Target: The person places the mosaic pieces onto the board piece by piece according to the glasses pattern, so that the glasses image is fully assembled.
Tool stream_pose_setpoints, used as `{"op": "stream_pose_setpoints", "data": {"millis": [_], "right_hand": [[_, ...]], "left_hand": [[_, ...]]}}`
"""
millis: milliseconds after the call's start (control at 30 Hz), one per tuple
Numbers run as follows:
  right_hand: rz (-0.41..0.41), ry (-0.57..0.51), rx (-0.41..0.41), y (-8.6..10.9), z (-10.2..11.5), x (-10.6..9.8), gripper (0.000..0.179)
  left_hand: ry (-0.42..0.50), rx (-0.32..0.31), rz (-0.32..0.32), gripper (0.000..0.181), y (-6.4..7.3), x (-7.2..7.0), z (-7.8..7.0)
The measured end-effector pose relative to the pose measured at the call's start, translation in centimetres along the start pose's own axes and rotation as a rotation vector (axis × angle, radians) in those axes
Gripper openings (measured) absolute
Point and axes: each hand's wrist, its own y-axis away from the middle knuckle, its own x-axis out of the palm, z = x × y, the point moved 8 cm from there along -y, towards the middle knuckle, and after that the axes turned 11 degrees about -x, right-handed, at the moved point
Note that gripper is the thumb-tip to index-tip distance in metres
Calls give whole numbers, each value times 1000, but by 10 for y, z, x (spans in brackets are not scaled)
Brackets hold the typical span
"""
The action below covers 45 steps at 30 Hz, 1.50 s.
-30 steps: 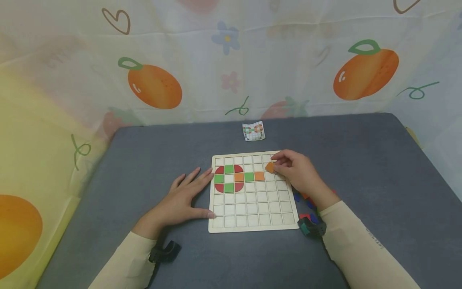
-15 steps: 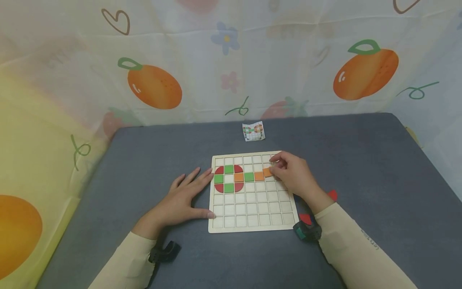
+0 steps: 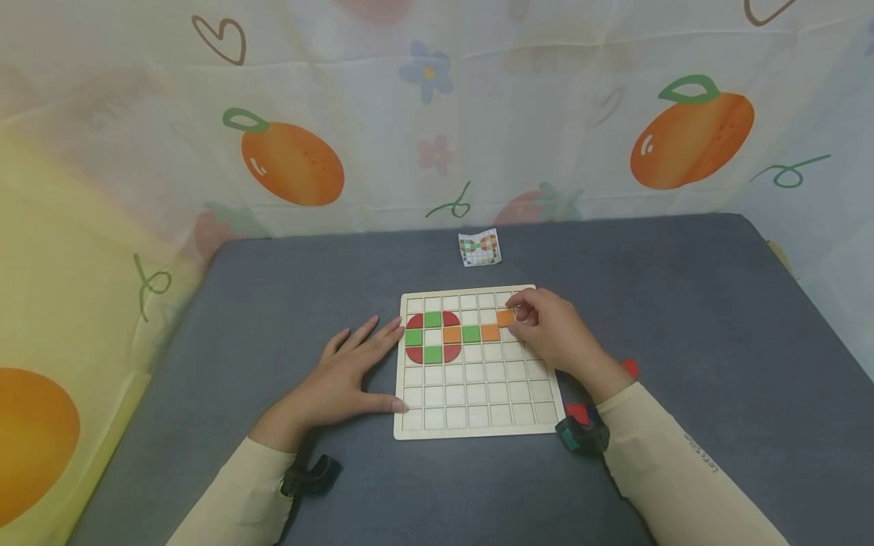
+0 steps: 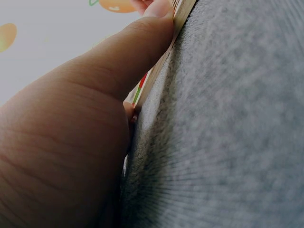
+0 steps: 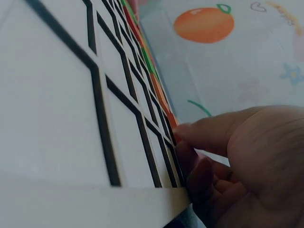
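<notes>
The orange square on the right of the board is pinched by the nearer right hand, just left of it, while the left hand spreads its fingers at the board's left edge.

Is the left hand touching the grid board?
Touching. In the left wrist view, the left hand has its thumb tip on the edge of the grid board, no gap showing.

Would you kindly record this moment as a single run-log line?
left hand: touches board at left edge; right hand: thumb and index finger at rightmost orange tile; card: lies beyond board
</notes>
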Motion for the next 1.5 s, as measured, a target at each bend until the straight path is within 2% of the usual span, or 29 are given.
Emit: {"op": "stream_pose_setpoints", "data": {"millis": [133, 333, 567, 700, 933, 1067, 1300, 1500], "right_hand": [[-7, 19, -18, 1, 2, 0, 31], [55, 37, -35, 3, 4, 7, 33], [24, 57, -32, 3, 4, 6, 29], [36, 48, -48, 3, 6, 7, 30], [40, 49, -16, 2, 4, 7, 28], [33, 60, -24, 2, 3, 5, 32], [1, 75, -60, 1, 4, 3, 34], [-21, 86, -42, 1, 3, 3, 33]], "left_hand": [[-2, -2, 3, 123, 0, 0, 0], [1, 4, -2, 123, 0, 0, 0], [1, 6, -2, 123, 0, 0, 0], [4, 8, -3, 123, 1, -1, -1], [6, 5, -2, 123, 1, -1, 0], [8, 3, 0, 123, 1, -1, -1], [14, 17, -8, 122, 1, -1, -1], [12, 15, -8, 121, 1, -1, -1]]}}
